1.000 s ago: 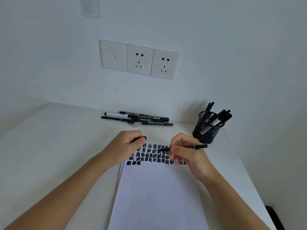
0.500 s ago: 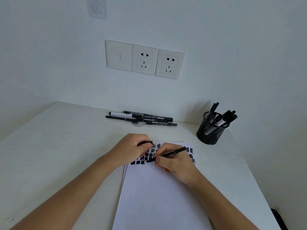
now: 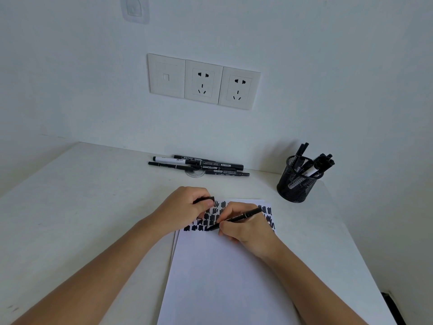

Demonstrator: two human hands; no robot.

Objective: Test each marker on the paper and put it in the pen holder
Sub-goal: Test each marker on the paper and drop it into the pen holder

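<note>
A white sheet of paper (image 3: 225,273) lies on the desk, its top rows covered with black scribble patches. My right hand (image 3: 243,227) grips a thin black marker (image 3: 239,218) in a writing hold, tip down on the paper at the lowest row of patches. My left hand (image 3: 187,207) rests on the paper's top left corner and holds the marker's black cap (image 3: 206,200) between thumb and fingers. A black mesh pen holder (image 3: 297,184) with several markers stands at the right. Several loose markers (image 3: 199,165) lie by the wall.
The white desk (image 3: 70,207) meets a white wall with a row of sockets (image 3: 203,80). A clear adhesive hook (image 3: 134,8) is stuck high on the wall. The desk's right edge runs close past the holder. Something dark (image 3: 393,306) sits on the floor at the lower right.
My right hand has swung the marker from pointing sideways above the paper down into a writing hold, with its tip now on the lowest row. My left hand stays on the corner holding the cap.
</note>
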